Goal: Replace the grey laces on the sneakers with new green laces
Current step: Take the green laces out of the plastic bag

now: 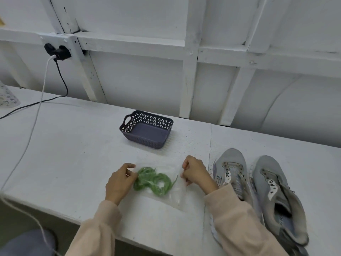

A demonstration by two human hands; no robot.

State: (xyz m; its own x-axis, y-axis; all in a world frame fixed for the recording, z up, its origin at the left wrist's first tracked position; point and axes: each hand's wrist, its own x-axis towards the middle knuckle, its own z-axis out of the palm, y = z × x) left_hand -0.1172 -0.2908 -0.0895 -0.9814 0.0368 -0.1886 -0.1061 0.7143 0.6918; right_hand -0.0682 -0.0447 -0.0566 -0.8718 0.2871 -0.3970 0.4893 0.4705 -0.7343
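Clear plastic bag (177,193) of green laces (153,179): your left hand (120,180) and right hand (196,172) pinch its ends; yanking may spill tangled laces.

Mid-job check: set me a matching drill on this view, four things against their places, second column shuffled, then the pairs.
1 green laces
2 basket
3 sneakers
4 white cable

A right of the right hand
B runs down from the socket at far left
C inside the clear bag pinched by left hand and right hand
D beyond the bag, farther back

Pairs: 1-C, 2-D, 3-A, 4-B
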